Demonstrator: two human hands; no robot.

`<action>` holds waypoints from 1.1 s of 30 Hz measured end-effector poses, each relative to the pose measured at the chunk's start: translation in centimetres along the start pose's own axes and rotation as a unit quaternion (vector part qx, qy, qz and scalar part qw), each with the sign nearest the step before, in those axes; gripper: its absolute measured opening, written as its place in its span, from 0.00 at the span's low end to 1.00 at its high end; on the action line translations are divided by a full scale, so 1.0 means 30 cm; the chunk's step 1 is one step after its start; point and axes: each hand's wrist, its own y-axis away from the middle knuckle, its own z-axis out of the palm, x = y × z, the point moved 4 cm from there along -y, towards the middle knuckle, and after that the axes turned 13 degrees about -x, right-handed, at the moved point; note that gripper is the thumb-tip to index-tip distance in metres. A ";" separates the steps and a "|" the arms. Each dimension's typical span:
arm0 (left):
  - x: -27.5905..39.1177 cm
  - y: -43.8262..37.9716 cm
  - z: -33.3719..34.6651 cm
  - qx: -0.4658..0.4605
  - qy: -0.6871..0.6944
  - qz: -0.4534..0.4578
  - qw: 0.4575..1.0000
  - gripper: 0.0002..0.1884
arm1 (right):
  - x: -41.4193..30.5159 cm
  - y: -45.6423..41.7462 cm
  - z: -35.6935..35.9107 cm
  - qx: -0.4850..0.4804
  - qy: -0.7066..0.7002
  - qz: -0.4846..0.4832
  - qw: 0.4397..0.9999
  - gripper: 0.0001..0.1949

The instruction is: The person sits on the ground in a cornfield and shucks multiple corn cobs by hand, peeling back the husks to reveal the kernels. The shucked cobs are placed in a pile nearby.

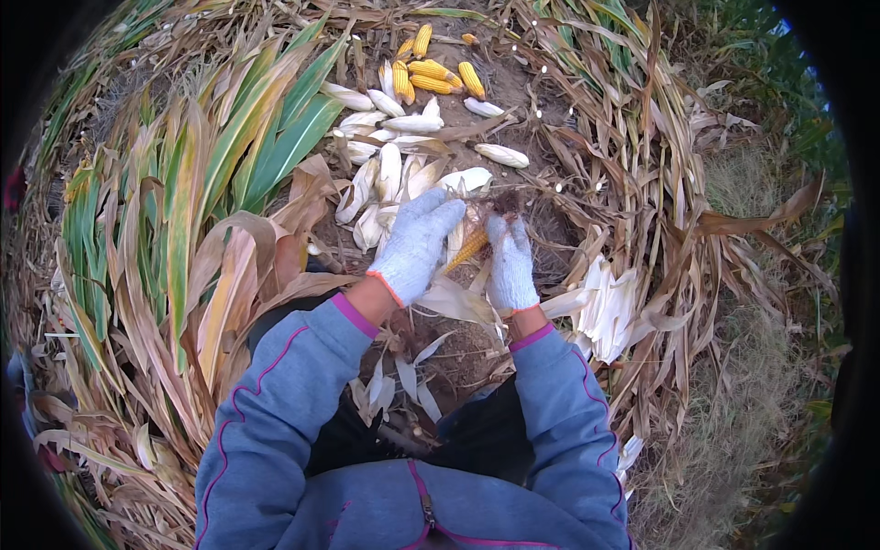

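Observation:
Between my hands is a partly husked ear of corn (470,249), its yellow kernels showing and its lower end slanting down to the left. My right hand (512,265), in a white knit glove with an orange cuff, has its fingers curled around the ear's upper right end. Dark brown corn silk (507,201) sticks out above those fingers. My left hand (418,247), gloved the same way, is left of the ear with its back towards me; what its fingers touch is hidden. Pale loose husk leaves (457,300) spread below the ear.
Ahead lie several ears in pale husks (390,168) and, farther off, several bare yellow ears (432,75). Cut corn stalks with green and dry leaves (189,206) are heaped on the left. More dry stalks (660,172) and stripped white husks (608,309) lie on the right.

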 end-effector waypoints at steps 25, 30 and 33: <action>-0.175 -0.033 0.083 -0.211 0.348 -0.061 0.911 0.29 | 0.024 0.040 -0.069 0.071 -0.290 -0.082 0.951 0.31; -0.159 -0.078 0.024 -0.140 0.442 0.000 0.886 0.25 | 0.184 0.071 -0.167 0.027 0.269 -0.129 0.954 0.28; -0.140 -0.073 -0.008 -0.104 0.441 0.010 0.891 0.24 | -0.003 0.085 -0.003 0.020 0.172 -0.064 0.983 0.19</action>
